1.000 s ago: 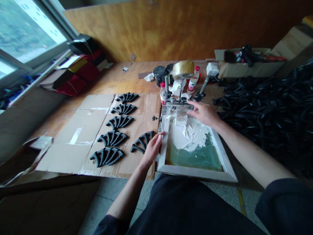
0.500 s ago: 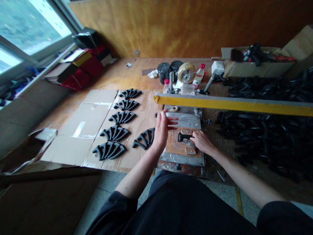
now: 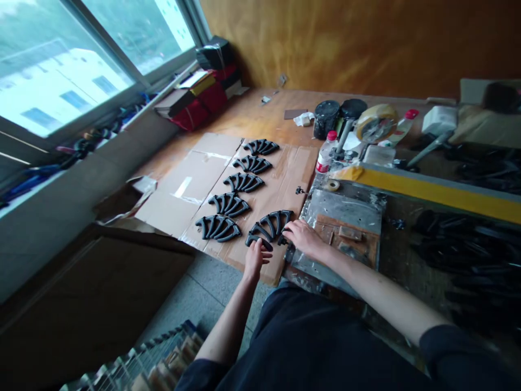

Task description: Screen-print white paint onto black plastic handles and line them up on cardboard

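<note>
My left hand (image 3: 255,259) is at the near end of a small fan of black curved handles (image 3: 272,224) on the cardboard. Its fingers are apart and touch the nearest handle. At the right side of this fan, my right hand (image 3: 304,238) is closed on another black curved handle (image 3: 282,240), whose end shows by the fingertips; the rest is hidden. Farther left, several similar fans of black handles (image 3: 218,228) form a slanting row. To the right of my right hand lies a metal plate with a wooden jig (image 3: 350,233).
Dark handles are heaped (image 3: 468,244) on the right, behind a yellow-edged bar (image 3: 439,187). A red-capped bottle (image 3: 325,155), a tape roll (image 3: 376,122) and black tubs (image 3: 326,119) stand at the back. Beyond the flat cardboard (image 3: 171,203) is a window ledge on the left.
My view has turned left. My right hand has lifted the black handle off the jig and brought it left to the fan. My left hand has moved down to the fan's near end.
</note>
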A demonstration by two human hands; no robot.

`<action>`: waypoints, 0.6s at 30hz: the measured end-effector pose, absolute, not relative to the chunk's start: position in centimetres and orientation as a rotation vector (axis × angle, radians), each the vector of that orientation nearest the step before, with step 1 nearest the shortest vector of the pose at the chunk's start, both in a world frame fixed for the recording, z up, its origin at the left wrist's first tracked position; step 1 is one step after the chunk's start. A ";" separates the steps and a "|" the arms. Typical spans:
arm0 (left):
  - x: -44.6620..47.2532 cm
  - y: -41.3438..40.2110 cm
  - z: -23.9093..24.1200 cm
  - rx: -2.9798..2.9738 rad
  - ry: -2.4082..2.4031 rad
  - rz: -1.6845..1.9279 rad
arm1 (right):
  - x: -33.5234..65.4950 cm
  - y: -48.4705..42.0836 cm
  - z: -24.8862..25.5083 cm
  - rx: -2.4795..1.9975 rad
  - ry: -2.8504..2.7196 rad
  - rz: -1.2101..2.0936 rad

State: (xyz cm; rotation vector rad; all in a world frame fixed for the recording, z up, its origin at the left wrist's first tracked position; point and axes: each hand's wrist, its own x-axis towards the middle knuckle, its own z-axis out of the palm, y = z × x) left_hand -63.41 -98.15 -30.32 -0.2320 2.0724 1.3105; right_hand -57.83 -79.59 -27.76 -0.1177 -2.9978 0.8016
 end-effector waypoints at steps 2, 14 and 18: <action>-64.8 -99.8 -32.0 -0.278 2.175 1.110 | -60.1 -79.2 -29.6 -0.205 -3.079 0.674; -73.4 -96.9 -32.5 0.013 2.402 0.556 | -64.0 -79.4 -32.4 -0.322 -3.391 0.597; -71.7 -97.1 -32.0 0.076 2.588 0.402 | -64.1 -78.5 -32.6 -0.295 -3.445 0.577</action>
